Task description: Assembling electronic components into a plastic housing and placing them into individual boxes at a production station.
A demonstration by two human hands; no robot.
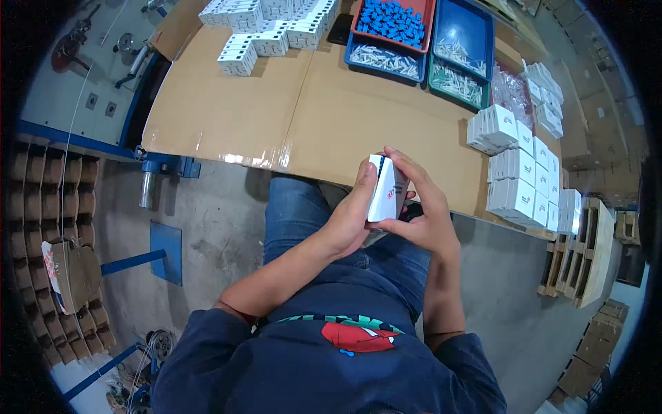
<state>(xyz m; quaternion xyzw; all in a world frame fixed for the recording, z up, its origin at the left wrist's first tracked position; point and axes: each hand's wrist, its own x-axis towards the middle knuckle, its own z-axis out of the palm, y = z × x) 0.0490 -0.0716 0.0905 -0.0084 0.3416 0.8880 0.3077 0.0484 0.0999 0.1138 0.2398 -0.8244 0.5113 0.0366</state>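
Just off the near edge of the cardboard-covered table, I hold a small white box over my lap with both hands. Its narrow gap at the upper left shows something blue inside. My left hand presses the box's left side, thumb up along the edge. My right hand wraps its right side, with the index finger over the top corner and the thumb below. Some fingers of both hands are hidden behind the box.
At the far side, a red tray of blue parts and a blue tray of white sticks stand near a green tray. White boxes stand in stacks at far left and right. Wooden pallets lean at right.
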